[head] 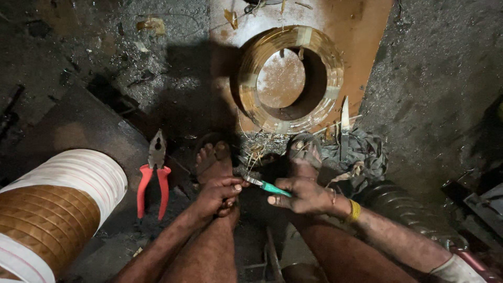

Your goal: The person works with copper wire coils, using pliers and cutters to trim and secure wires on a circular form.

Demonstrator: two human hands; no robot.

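Note:
My left hand (219,195) is closed, its fingers pinched around something small that I cannot make out, just above my left foot (214,158). My right hand (303,195) grips a small tool with a green handle (273,187); its metal tip points left and meets the left fingertips. A yellow band (354,210) circles my right wrist. Both feet rest on the dirty floor, the right foot (304,155) in a sandal. A pile of thin wire scraps (258,147) lies between the feet.
A large ring-shaped coil of copper strip (246,86) lies on a brown board (361,31) ahead. Red-handled pliers (153,175) lie left of my feet. A knife (345,126) rests on dark cloth (369,152) at right. A big taped copper roll (52,215) sits lower left.

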